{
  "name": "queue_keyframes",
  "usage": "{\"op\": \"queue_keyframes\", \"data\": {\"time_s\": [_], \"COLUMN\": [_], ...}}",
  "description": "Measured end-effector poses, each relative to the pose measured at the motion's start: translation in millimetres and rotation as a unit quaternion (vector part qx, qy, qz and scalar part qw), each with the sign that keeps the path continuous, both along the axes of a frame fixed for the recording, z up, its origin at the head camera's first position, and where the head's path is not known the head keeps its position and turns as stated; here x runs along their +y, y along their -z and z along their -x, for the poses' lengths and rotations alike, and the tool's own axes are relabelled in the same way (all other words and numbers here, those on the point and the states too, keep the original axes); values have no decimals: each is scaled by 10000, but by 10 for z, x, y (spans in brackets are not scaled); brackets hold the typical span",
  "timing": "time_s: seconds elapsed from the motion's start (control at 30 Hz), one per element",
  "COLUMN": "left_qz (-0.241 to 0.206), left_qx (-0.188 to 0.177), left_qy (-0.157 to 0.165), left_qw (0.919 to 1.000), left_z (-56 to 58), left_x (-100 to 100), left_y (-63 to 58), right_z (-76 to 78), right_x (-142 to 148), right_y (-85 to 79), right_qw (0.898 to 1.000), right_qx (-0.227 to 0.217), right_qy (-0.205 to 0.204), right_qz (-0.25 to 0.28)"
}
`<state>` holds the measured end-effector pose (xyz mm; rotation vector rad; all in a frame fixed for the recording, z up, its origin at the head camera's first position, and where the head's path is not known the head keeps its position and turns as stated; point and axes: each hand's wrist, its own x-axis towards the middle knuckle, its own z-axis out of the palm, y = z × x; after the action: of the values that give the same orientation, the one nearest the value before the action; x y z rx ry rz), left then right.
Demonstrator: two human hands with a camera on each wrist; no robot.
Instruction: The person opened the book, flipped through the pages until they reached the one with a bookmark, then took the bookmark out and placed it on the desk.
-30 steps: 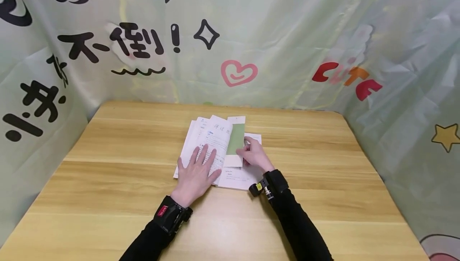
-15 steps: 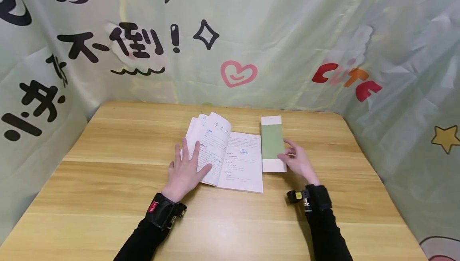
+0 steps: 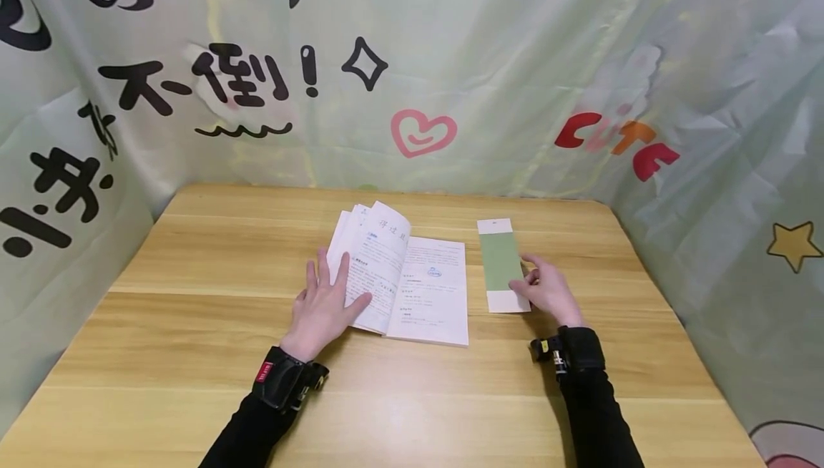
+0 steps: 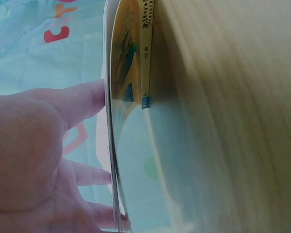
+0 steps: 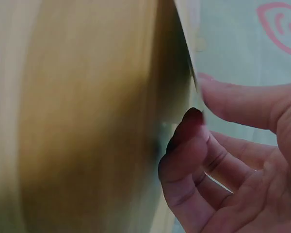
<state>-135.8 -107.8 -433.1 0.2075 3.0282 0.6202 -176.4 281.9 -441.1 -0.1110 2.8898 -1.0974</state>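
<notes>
An open book (image 3: pixel 434 303) with printed pages lies in the middle of the table. My left hand (image 3: pixel 320 309) rests on its left page, fingers spread and straight. The left wrist view has this hand (image 4: pixel 34 155) with fingertips against the pages, and the book's spine (image 4: pixel 145 53) on the other side. To the right of the book is a green bookmark (image 3: pixel 501 260) with white ends and a small hole at its top. My right hand (image 3: pixel 552 293) pinches its lower right edge. In the right wrist view, thumb and index finger meet on the bookmark's thin edge (image 5: pixel 185 39).
The wooden table (image 3: pixel 225 353) spreads out around the book on all sides. A pale green cloth backdrop (image 3: pixel 502 60) with printed lettering, a heart and a star hangs behind and beside it.
My right hand has carried the bookmark off the book's right page, rightward onto the table side, uncovering that page. My left hand has slid slightly left along the left page.
</notes>
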Motion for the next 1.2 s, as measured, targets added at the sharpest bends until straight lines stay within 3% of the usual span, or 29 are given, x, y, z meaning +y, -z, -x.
{"op": "queue_keyframes", "data": {"time_s": [0.13, 0.4, 0.67, 0.83, 0.97, 1.1, 1.2], "left_qz": [-43, -219, -528, -837, -1307, -2027, -2478], "left_qx": [40, 168, 799, 1126, 1449, 1688, 1672], "left_qy": [32, 102, 122, 174, 331, 636, 832], "left_qw": [10000, 9996, 9953, 9900, 9802, 9625, 9506], "left_z": [-3, -7, 6, 1, -19, -52, -84], "left_x": [-4, -19, -35, -30, 5, 93, 171], "left_y": [-9, -46, -119, -176, -221, -257, -266], "right_z": [22, 16, -106, -175, -196, -193, -194], "right_x": [-6, -24, 47, 73, 86, 88, 80], "right_y": [20, 10, 33, 50, 81, 101, 106], "right_qw": [9992, 9976, 9980, 9961, 9960, 9963, 9967], "right_qx": [-62, -230, -293, -166, -50, -37, -59], "right_qy": [70, 174, 232, 377, 404, 398, 395], "right_qz": [-382, -634, 501, 779, 797, 766, 713]}}
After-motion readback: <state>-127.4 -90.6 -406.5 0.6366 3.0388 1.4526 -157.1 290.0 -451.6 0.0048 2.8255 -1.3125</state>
